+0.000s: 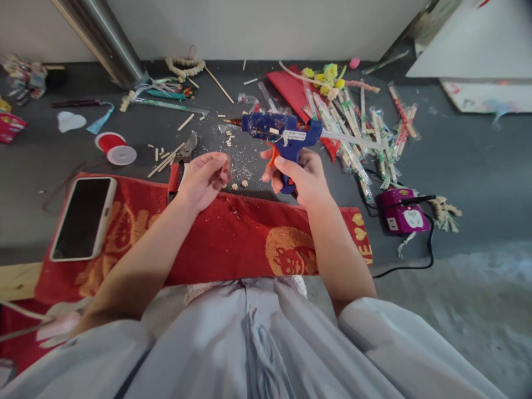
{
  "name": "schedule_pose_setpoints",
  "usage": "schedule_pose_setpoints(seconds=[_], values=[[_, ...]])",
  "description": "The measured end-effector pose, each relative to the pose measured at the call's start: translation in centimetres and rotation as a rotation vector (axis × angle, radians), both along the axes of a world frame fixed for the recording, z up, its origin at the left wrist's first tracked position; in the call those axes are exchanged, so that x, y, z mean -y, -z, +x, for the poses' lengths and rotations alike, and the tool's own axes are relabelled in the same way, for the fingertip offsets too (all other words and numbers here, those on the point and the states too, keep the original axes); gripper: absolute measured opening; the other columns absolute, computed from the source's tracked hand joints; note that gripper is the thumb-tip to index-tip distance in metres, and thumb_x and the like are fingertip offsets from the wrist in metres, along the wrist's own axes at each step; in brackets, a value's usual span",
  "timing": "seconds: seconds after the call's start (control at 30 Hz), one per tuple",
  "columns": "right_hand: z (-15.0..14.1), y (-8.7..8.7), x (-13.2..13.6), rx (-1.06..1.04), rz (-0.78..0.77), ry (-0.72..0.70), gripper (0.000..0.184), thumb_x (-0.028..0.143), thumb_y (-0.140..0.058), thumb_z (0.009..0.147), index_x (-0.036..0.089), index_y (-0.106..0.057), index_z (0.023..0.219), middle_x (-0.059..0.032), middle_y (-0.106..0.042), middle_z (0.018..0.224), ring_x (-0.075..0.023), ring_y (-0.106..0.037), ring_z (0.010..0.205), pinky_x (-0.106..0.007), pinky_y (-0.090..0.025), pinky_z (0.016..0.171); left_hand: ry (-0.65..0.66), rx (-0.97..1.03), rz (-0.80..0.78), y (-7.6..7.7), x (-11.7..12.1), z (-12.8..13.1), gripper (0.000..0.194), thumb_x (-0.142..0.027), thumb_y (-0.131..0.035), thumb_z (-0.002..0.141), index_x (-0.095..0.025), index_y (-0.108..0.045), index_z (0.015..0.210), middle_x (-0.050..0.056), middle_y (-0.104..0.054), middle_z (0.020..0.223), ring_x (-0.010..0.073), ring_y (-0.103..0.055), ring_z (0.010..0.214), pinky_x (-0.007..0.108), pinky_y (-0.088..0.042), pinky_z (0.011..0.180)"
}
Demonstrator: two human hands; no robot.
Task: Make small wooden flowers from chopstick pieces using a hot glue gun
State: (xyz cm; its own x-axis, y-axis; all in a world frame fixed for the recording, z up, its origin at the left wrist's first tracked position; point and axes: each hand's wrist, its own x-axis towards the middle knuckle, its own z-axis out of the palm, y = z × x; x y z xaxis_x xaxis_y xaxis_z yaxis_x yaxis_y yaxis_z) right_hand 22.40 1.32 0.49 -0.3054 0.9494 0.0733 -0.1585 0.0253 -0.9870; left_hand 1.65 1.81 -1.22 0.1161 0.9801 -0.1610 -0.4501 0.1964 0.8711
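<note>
My right hand (305,176) is wrapped round the handle of a blue hot glue gun (272,126) with an orange trigger. Its nozzle points left, and a clear glue stick (353,139) juts from the back. My left hand (205,176) is closed in a pinch over the towel's far edge; whatever lies between its fingertips is too small to make out. Beside that wrist are pliers (189,147) with red handles, partly hidden. Small cut wooden bits (244,183) and crumbs lie between the hands. Thin wooden sticks (166,159) rest left of the pliers.
A red towel (233,244) runs along the table's near edge, with a phone (85,218) on its left. Wrapped chopsticks (353,127) are heaped at right, near a purple power socket (403,213) with a black cord. A ribbon spool (116,148) and metal post (103,44) stand left.
</note>
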Motion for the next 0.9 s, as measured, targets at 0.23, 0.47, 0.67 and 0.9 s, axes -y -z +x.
schedule_pose_setpoints(seconds=[0.23,0.47,0.67,0.9], values=[[0.14,-0.50,0.27,0.029,-0.064,-0.100,0.034,0.051,-0.071,0.077,0.018,-0.065,0.079,0.0007,-0.071,0.062,-0.0064,-0.055,0.040,-0.022,-0.044,0.042,-0.086,-0.013,0.023,-0.22,-0.51,-0.68,0.025,-0.022,-0.075,0.081,-0.017,-0.060,0.061,-0.004,-0.050,0.060,0.0037,-0.043,0.051,0.020,-0.044,0.056],[0.31,-0.35,0.50,0.049,-0.121,-0.121,0.024,0.040,-0.067,0.082,0.018,-0.059,0.074,0.0028,-0.067,0.055,-0.0062,-0.055,0.037,-0.019,-0.043,0.040,-0.109,0.087,0.070,-0.31,-0.40,-0.83,0.025,-0.021,-0.080,0.075,-0.016,-0.063,0.059,-0.004,-0.053,0.059,0.0032,-0.044,0.050,0.019,-0.042,0.052],[0.25,-0.35,0.63,0.157,-0.092,-0.129,0.024,0.035,-0.063,0.085,0.018,-0.055,0.069,0.0021,-0.067,0.056,-0.0056,-0.056,0.039,-0.019,-0.045,0.042,-0.130,0.103,0.098,-0.07,-0.52,-0.96,0.024,-0.023,-0.087,0.067,-0.017,-0.065,0.059,-0.004,-0.058,0.057,0.0029,-0.047,0.049,0.018,-0.047,0.054],[-0.03,-0.61,0.60,0.225,-0.092,-0.116,0.024,0.033,-0.062,0.081,0.018,-0.054,0.064,0.0017,-0.065,0.054,-0.0057,-0.056,0.039,-0.019,-0.045,0.042,-0.129,0.095,0.113,-0.11,-0.47,-0.87,0.023,-0.020,-0.085,0.068,-0.018,-0.066,0.058,-0.005,-0.058,0.053,0.0030,-0.048,0.047,0.017,-0.049,0.055]])
